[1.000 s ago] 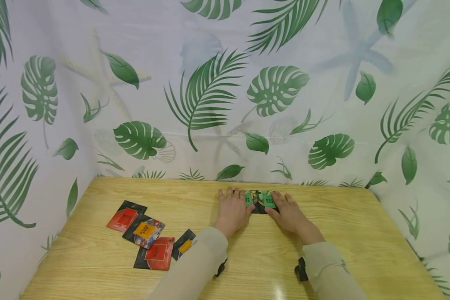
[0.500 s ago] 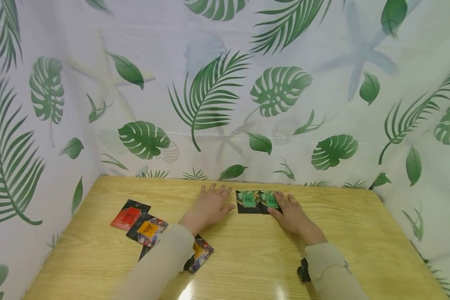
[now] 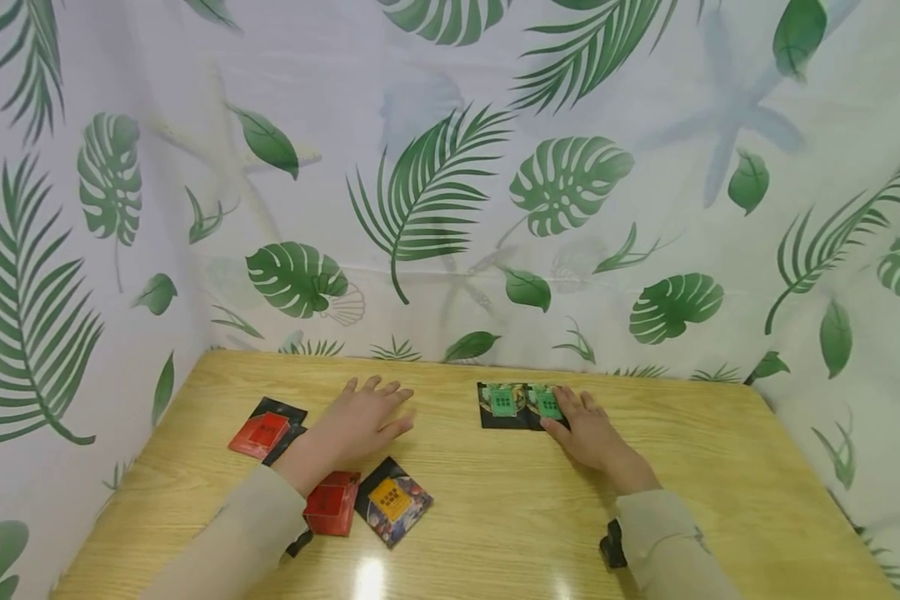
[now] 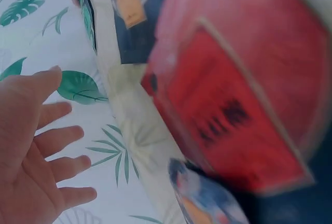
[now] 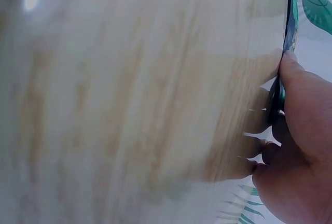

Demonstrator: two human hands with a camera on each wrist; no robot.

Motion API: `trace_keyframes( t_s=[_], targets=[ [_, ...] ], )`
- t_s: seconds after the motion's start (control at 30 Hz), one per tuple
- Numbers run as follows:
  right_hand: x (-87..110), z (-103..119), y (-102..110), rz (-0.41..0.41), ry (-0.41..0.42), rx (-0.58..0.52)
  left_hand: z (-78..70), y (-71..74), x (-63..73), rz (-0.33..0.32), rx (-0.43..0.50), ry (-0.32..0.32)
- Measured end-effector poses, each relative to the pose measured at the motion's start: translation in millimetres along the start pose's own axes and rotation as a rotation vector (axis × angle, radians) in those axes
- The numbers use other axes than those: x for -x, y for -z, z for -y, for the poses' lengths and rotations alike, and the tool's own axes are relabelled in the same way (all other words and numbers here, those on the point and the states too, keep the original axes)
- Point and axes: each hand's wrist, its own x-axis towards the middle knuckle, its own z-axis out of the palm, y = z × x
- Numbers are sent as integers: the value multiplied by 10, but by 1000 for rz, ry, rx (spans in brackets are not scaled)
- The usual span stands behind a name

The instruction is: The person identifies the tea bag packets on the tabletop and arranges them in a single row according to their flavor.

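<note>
Two flat dark packets with green labels lie side by side near the table's back edge, the left packet [image 3: 502,405] uncovered. On the right packet [image 3: 544,405] rests my right hand [image 3: 591,435], covering its right part; the thumb touches its front edge. My left hand [image 3: 356,423], fingers spread and holding nothing, is above the packets on the left. Its forearm partly hides a red packet [image 3: 333,505] and most of an orange-labelled packet [image 3: 283,442]. In the left wrist view the red packet [image 4: 223,105] looms large, beyond the left hand's open fingers.
Another red packet [image 3: 267,430] lies farther left, overlapping the partly hidden one. An orange-labelled packet [image 3: 392,502] lies tilted beside the lower red one. Behind the wooden table [image 3: 495,517] hangs a white leaf-printed cloth [image 3: 435,317].
My left hand has let go of the left green packet and moved left, over the red and orange packets. The right hand stays on the right green packet. The head view has shifted slightly.
</note>
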Motion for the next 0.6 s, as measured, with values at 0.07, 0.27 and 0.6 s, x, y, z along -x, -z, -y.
trace_keyframes(
  t_s=[0.07,0.27,0.6],
  targets=[
    [12,-9,7,2,-8,-7,12,-9,88,18,-6,-22],
    [23,20,19,2,-10,-15,7,-20,390,79,17,-105],
    [-20,-51,-39,-4,0,-10,-37,-50,681,180,76,-177]
  ],
)
